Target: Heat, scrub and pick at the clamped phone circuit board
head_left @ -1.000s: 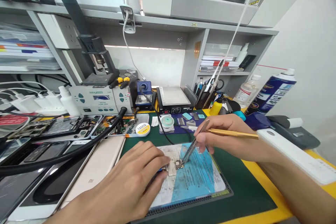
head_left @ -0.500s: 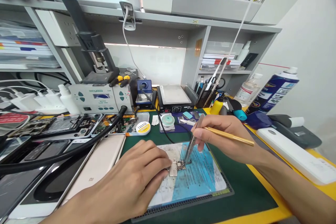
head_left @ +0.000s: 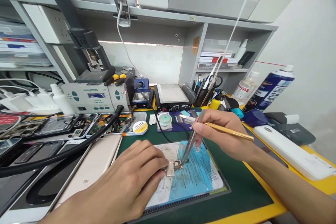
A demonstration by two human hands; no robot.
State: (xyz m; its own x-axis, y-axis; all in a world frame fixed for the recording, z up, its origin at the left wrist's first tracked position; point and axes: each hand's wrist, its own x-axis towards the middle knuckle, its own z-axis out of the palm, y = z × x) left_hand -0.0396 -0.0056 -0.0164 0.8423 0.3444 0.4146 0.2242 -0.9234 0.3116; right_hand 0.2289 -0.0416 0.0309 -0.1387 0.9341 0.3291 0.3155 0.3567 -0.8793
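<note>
My left hand (head_left: 131, 173) lies at the left side of the blue and white work pad (head_left: 195, 182). Its thumb and fingers are closed on the edge of a small phone circuit board (head_left: 170, 170); part of the board is hidden by the fingertips. In my right hand (head_left: 223, 129) is a pair of grey metal tweezers (head_left: 189, 147), angled down with the tips at the right part of the board. Whether the tips grip anything is too small to tell. The same hand also carries a gold pen-like tool (head_left: 233, 133), pointing away to the right.
Phone parts and a gold-coloured phone back (head_left: 90, 171) lie at left, crossed by a thick black hose (head_left: 86, 143). Behind the pad stand a solder spool (head_left: 165, 120), a round tin (head_left: 140, 127) and a hot plate (head_left: 172, 94). A spray can (head_left: 269, 87) leans at right.
The whole view has shifted slightly, so things appear a little further left. Both hands keep their grips, and the tweezer tips stay at the board.
</note>
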